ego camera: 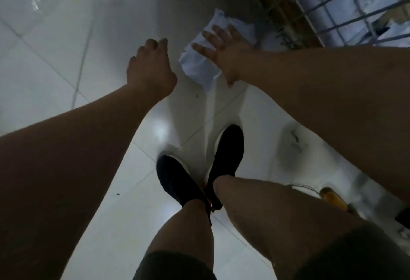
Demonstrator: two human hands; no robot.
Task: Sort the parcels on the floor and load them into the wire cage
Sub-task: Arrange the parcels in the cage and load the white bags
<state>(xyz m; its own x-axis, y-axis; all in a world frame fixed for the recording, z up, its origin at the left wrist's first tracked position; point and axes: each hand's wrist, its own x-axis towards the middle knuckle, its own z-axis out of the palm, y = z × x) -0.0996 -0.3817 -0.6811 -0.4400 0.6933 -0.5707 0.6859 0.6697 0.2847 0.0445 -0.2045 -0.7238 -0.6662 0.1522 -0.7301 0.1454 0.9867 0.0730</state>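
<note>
Head view, entries by item.

Item 1, white parcel (pixel 199 66): soft, crumpled mailer bag lying flat on the tiled floor (pixel 66 57), at 12 o'clock from my shoes (pixel 177 180), near the cage's foot.

Item 2, wire cage (pixel 315 6): at 1 o'clock, mesh wall towards me. Brown and pale shapes sit behind the bars, too blurred to name.

Item 3, right hand (pixel 224 55): over the parcel's 3 o'clock side, fingers (pixel 200 49) straight and spread, released, grasping nothing. Whether the palm touches the bag I cannot tell.

Item 4, left hand (pixel 150 69): at 9 o'clock of the parcel and apart from it, fingers loosely curled, empty.

Step in hand, by my judgement: picking up this parcel for the cage.

Handling notes:
- The film looks limp and slick, so a flat palm alone would likely slide. I should gather a fold at the 3 o'clock edge and pinch it.
- I should bring the left fingers under the 9 o'clock edge so the contents do not sag.
- I should lift it clear of the mesh, where loose film could snag.
- No label is readable from here, so I should turn the bag over before sorting.
</note>
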